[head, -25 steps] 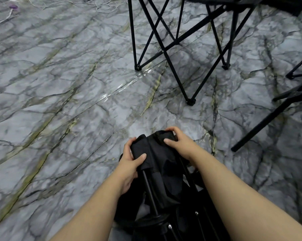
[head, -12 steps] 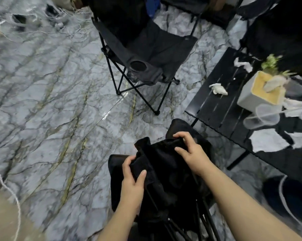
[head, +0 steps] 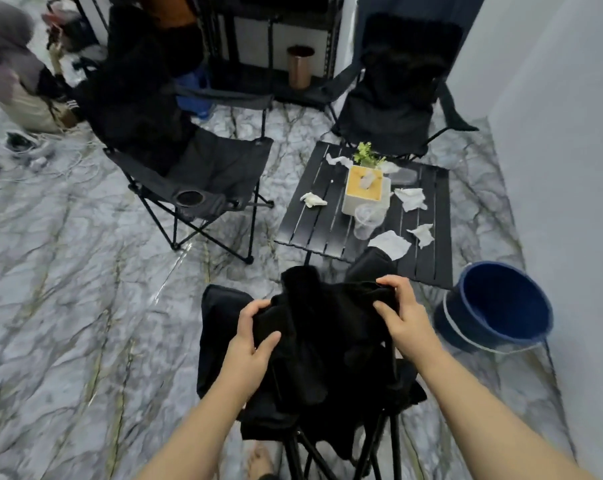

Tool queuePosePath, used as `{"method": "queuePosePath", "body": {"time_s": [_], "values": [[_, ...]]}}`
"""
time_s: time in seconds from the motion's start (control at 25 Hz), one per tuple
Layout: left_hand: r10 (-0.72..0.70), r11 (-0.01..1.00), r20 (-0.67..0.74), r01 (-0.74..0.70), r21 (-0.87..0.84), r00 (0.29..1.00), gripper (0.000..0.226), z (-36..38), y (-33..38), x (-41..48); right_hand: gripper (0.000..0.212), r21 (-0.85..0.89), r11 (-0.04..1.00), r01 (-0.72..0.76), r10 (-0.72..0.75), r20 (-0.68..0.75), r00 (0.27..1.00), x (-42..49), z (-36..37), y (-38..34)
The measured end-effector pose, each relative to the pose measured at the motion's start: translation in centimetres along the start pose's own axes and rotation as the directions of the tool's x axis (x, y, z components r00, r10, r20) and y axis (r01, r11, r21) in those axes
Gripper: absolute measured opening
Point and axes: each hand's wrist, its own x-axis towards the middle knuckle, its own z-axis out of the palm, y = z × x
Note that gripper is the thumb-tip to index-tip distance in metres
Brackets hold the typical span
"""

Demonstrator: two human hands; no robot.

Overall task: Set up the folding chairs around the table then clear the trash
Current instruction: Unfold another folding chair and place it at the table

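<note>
A folded black folding chair (head: 324, 348) stands bunched up right in front of me. My left hand (head: 253, 336) grips its fabric top on the left, and my right hand (head: 402, 313) grips it on the right. Beyond it is a low black slatted table (head: 314, 223) strewn with crumpled white tissues (head: 313, 199), a clear plastic cup (head: 364, 221) and a white tissue box (head: 364, 188). Two unfolded black chairs stand at the table: one on its left (head: 206, 174), one behind it (head: 393, 102).
A dark blue bucket (head: 497, 306) sits tilted on the marble floor to the right of the table, close to the white wall. A black shelf with a copper tumbler (head: 299, 65) stands at the back. Bags and white cords litter the far left.
My view has swung up from the floor to take in the table, both open chairs and the bucket. Both hands keep their grip on the folded chair, whose fabric has spread a little wider.
</note>
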Motion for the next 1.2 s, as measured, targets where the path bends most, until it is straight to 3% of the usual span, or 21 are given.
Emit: {"method": "queuePosePath", "body": {"time_s": [0.24,0.4,0.64,0.76,0.84,1.04,1.2], "values": [[0.188,0.981,0.016,-0.189,0.048,0.982,0.049,-0.2,3.1,-1.8,0.056,-0.001,0.999,0.047,-0.045,-0.335,0.941,-7.8,-9.0,0.6],[0.27,0.961,0.001,-0.269,0.07,0.963,0.047,-3.3,4.4,-2.0,0.062,0.037,0.999,0.002,0.014,-0.436,0.9,-12.1,-13.3,1.1],[0.246,0.969,0.018,-0.246,0.018,0.969,0.067,-7.5,2.8,-4.5,0.053,0.109,0.978,-0.179,0.209,-0.444,0.871,-21.1,-12.3,2.7],[0.091,0.982,0.124,-0.11,0.153,0.988,0.065,-8.1,1.2,-6.2,0.051,0.028,0.948,-0.316,0.301,-0.397,0.867,-24.8,-9.5,3.8],[-0.021,0.985,0.134,-0.003,0.172,0.991,0.05,-8.6,0.1,-7.6,0.043,-0.009,0.921,-0.389,0.366,-0.319,0.874,-26.1,-8.1,3.9],[-0.102,0.924,0.216,0.012,0.383,0.971,0.03,-10.1,-1.2,-10.1,0.037,-0.253,0.88,-0.403,0.365,-0.183,0.913,-27.2,-7.6,3.0],[-0.014,0.886,0.195,-0.078,0.457,0.981,0.035,-9.8,-1.0,-12.5,0.026,-0.475,0.786,-0.396,0.389,-0.118,0.914,-28.6,-6.4,1.8]]}}
